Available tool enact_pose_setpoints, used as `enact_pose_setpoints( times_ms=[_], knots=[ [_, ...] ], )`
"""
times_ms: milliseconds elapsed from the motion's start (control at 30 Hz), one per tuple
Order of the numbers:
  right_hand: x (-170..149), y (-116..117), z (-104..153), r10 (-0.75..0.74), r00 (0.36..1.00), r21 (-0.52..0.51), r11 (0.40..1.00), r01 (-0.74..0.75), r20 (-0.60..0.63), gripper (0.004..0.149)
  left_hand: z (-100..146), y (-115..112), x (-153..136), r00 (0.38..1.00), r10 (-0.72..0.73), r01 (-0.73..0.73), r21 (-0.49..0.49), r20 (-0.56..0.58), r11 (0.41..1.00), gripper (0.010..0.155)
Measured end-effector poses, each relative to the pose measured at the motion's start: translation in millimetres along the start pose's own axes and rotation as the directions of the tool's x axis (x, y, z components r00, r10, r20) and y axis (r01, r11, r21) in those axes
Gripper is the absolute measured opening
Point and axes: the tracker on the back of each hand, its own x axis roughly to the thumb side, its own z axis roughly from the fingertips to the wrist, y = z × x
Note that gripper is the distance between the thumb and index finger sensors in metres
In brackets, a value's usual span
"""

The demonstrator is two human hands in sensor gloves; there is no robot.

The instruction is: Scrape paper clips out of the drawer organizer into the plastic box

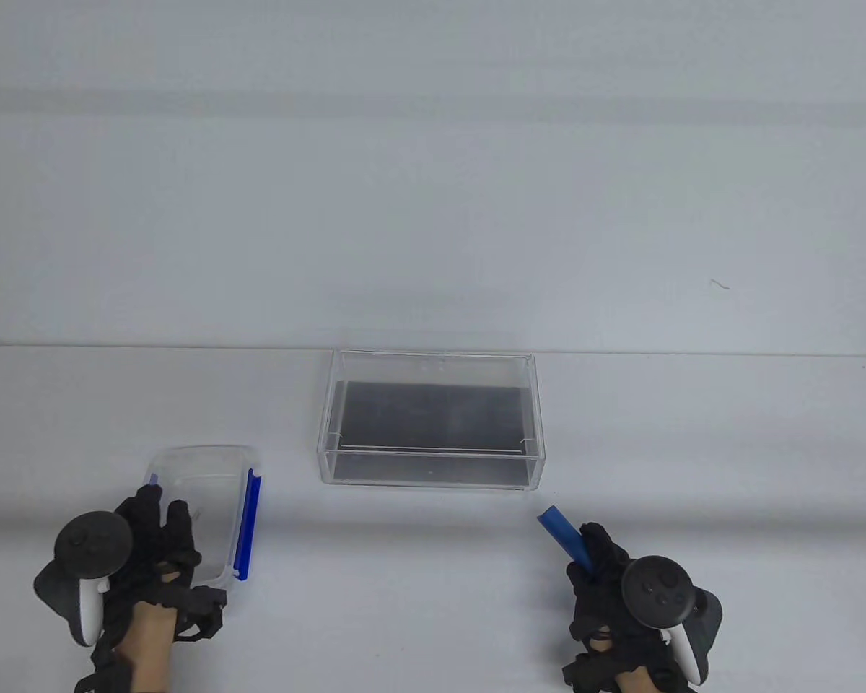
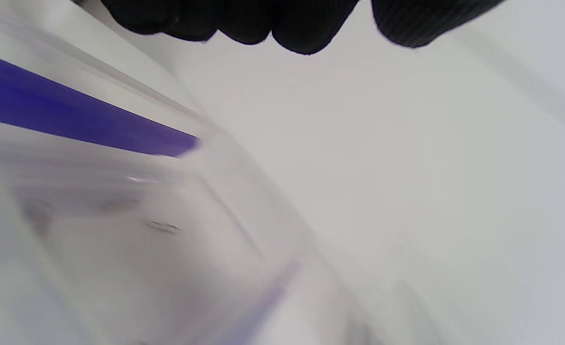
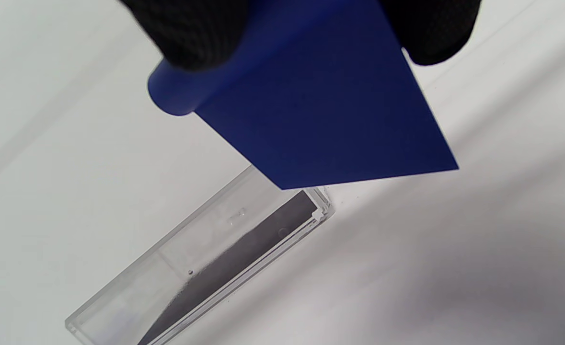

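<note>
A clear acrylic drawer organizer (image 1: 433, 473) with a dark floor stands at the table's middle; it also shows in the right wrist view (image 3: 205, 268). A clear plastic box (image 1: 209, 462) with a blue side latch (image 1: 247, 527) sits at the near left. My left hand (image 1: 160, 534) grips the box's near left corner, with its fingers over the rim. In the left wrist view the box (image 2: 244, 201) is blurred, with one small paper clip (image 2: 161, 226) on its floor. My right hand (image 1: 599, 559) holds a blue scraper (image 1: 563, 533), blade pointing toward the organizer's near right corner and clear of it (image 3: 330, 110).
The white table (image 1: 433, 577) ends at a far edge just behind the organizer, with a pale wall beyond. A small dark mark (image 1: 719, 284) shows on the wall at the right.
</note>
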Motion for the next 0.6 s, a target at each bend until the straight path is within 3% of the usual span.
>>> enact_pose_setpoints(
  times_ms=[233, 500, 600],
  knots=[
    [-11.7, -14.0, -3.6, 0.026, 0.999, -0.05, 0.998, -0.028, -0.04, 0.059, 28.7, -54.7, 44.7, 0.981, 0.051, -0.017, -0.181, 0.185, 0.983, 0.065],
    [-40.0, -30.1, -9.6, 0.125, 0.979, -0.105, 0.984, -0.144, -0.163, 0.058, 48.3, -108.6, 52.6, 0.976, 0.011, 0.072, -0.366, 0.219, 0.928, 0.066],
    [-51.2, -33.0, -12.2, 0.166, 0.962, -0.1, 0.976, -0.191, -0.216, 0.058, 54.8, -120.9, 59.6, 0.963, -0.04, 0.141, -0.374, 0.266, 0.917, 0.066]
  ],
)
